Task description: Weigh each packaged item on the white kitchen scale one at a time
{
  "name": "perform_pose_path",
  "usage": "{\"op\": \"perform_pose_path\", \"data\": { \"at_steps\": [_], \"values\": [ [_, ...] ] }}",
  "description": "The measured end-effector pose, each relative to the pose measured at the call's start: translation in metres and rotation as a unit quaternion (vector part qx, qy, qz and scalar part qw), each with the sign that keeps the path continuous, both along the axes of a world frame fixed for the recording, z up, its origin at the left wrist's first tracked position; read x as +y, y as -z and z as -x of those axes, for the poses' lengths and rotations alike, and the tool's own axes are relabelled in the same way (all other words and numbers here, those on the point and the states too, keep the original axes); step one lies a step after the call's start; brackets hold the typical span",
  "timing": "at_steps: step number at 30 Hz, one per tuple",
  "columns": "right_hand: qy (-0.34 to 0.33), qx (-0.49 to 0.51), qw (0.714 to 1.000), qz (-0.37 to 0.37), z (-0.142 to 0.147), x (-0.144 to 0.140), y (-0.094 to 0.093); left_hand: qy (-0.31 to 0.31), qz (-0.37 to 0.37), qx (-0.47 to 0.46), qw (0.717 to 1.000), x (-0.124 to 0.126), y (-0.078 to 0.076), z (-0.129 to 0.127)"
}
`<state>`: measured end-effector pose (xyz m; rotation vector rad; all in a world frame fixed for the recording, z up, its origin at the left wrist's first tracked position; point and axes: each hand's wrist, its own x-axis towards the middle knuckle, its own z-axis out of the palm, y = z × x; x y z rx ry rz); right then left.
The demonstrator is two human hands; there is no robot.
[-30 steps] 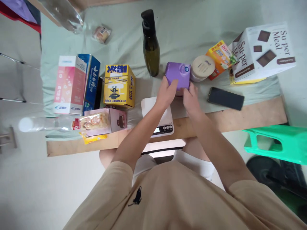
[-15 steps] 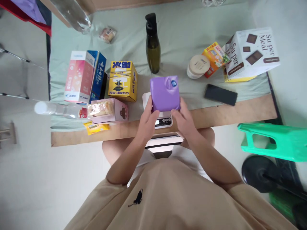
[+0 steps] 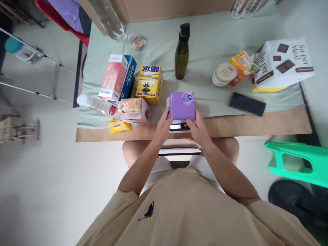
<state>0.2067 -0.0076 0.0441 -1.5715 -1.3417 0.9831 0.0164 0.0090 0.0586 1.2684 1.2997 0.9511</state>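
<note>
A low table [image 3: 269,124], draped in a pale green cloth that leaves its near wooden edge bare, carries everything here. Largest on it is the white Super Meal box [image 3: 284,63] at the far right corner, with a small orange carton [image 3: 242,66] and a round cream jar [image 3: 224,73] just beside it. Toward the left edge stand a pink box [image 3: 113,77] and a blue box [image 3: 127,77] side by side, next to a yellow box [image 3: 150,84]. A dark green pump bottle [image 3: 181,53] stands upright near the far middle. A black phone [image 3: 246,104] lies flat right of centre. Near the front left lie a clear plastic bottle [image 3: 93,103] on its side, a pink snack box [image 3: 134,109] and a small yellow sachet [image 3: 119,126].

At the middle of the near edge sits a white kitchen scale [image 3: 179,127], its display facing the person. The purple packet [image 3: 182,105] lies flat on the scale's platform, covering most of it. The left hand [image 3: 162,128] grips the packet's left side and the right hand [image 3: 197,128] its right side, fingers curled onto its edges. By the look of it, the packet is already down on the scale; letting go and reading the display appear to be what remains.
</note>
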Motion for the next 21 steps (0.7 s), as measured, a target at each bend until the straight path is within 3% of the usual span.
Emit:
{"op": "perform_pose_path", "data": {
  "at_steps": [4,9,15,21],
  "values": [
    [0.068,-0.048,0.996,-0.035,-0.032,-0.022,0.018,-0.073,-0.053,0.158,0.983,-0.023,0.024,0.029],
    [0.075,-0.128,0.989,-0.026,-0.050,-0.039,0.040,-0.040,-0.064,0.244,0.967,-0.043,0.050,0.046],
    [0.020,-0.260,0.965,-0.033,-0.035,-0.035,0.059,0.011,-0.103,0.337,0.936,-0.039,0.058,0.027],
    [0.004,-0.314,0.948,-0.049,-0.037,-0.039,0.065,0.023,-0.131,0.390,0.911,-0.042,0.062,0.026]
  ]
}}
